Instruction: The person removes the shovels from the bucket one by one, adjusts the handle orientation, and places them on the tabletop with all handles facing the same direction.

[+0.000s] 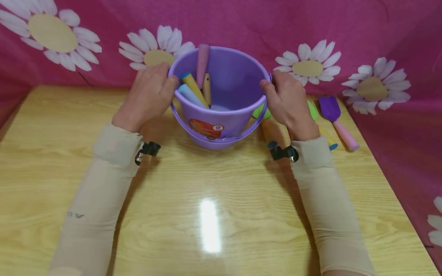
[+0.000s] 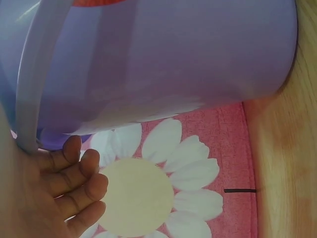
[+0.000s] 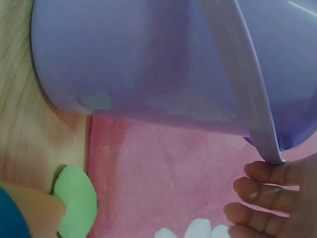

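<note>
A purple bucket [image 1: 230, 122] stands on the wooden table, its carrying handle [image 3: 245, 79] hanging down at the front. My left hand [image 1: 147, 95] holds its rim on the left, thumb over the edge. On the opposite side my right hand [image 1: 289, 102] grips the rim the same way. Both wrist views show the other fingers outside the bucket, below the rim. Inside, at the left, lean a pink handle [image 1: 202, 66], a yellow handle [image 1: 192, 85], a light blue handle [image 1: 192, 96] and a tan handle [image 1: 206, 88]. Their lower ends are hidden.
Right of the bucket lie a purple toy shovel [image 1: 329, 109] with a pink handle, a yellow-handled tool [image 1: 328, 138] and a green tool [image 3: 75, 201] with an orange handle, partly behind my right hand. A pink flowered cloth [image 1: 240, 17] rises behind the table [image 1: 167, 217].
</note>
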A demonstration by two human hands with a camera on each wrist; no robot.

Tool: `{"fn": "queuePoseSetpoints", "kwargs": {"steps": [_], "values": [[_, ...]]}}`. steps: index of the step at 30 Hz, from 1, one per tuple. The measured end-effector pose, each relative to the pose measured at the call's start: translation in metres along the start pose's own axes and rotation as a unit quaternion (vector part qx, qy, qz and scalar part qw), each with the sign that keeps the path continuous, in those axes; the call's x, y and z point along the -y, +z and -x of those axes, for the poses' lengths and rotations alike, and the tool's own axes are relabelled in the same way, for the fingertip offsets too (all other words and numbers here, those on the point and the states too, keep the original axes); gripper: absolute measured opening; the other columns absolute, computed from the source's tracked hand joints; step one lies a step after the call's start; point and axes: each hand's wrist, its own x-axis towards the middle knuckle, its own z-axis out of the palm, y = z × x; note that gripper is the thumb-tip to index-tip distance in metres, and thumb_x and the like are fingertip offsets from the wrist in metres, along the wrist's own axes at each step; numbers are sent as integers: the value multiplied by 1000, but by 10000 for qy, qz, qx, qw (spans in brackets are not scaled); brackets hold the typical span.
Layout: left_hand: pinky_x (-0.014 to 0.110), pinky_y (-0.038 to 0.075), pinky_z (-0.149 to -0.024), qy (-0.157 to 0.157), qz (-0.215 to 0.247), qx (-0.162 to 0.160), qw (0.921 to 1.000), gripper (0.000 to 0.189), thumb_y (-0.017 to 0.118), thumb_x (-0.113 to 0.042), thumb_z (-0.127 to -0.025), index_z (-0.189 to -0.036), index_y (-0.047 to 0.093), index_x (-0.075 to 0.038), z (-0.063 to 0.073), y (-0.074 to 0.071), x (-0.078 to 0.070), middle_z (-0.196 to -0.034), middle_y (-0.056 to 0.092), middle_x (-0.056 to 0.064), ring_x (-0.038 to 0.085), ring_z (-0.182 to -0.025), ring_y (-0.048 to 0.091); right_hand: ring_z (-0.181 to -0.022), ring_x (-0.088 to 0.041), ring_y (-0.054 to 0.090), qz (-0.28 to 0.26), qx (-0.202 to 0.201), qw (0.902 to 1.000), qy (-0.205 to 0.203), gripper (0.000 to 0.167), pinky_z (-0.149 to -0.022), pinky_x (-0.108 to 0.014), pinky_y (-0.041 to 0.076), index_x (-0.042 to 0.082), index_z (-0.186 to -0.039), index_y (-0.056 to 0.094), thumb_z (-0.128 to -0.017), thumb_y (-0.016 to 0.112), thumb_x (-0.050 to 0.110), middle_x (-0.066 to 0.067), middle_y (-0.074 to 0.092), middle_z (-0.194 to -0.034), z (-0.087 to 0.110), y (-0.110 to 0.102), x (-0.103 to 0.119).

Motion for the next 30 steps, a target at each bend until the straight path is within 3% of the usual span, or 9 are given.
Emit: {"fn": "queuePoseSetpoints", "kwargs": {"steps": [11,16,20,26,30], "values": [[47,39,-90,-27,-99,247,9996,42,29,-31,-102,-104,57,0,2,-6,-1,-91,58,17,36,-94,55,-91,-43,58,214,-11,9997,67,44,-79,-50,42,2,-94,55,-102,36,42,-21,56,-85,1,3,0],[48,40,-83,252,-600,270,9975,42,30,-32,-103,-95,57,-1,-1,-12,-2,-86,58,17,37,-88,57,-90,-44,60,371,-88,9993,-4,47,-76,-50,42,2,-94,56,-102,36,43,-21,58,-84,0,1,-1],[53,42,-86,377,-937,402,9941,44,30,-34,-103,-92,58,-2,-2,-20,-4,-86,60,16,39,-91,59,-86,-43,59,450,-175,9988,-101,47,-74,-48,41,2,-92,56,-102,36,43,-20,57,-81,1,0,-1],[57,42,-94,314,-1588,623,9848,53,30,-45,-105,-98,58,0,-1,-32,-8,-97,63,18,43,-102,61,-84,-41,58,477,-215,9985,-144,47,-73,-45,40,2,-90,58,-101,38,43,-18,57,-80,2,-1,0],[59,42,-93,341,-1851,607,9803,59,29,-51,-106,-96,56,1,-1,-41,-11,-97,63,20,45,-100,61,-84,-41,58,465,-291,9983,-181,48,-74,-46,40,2,-89,59,-101,40,44,-19,58,-80,2,-1,1]]}}
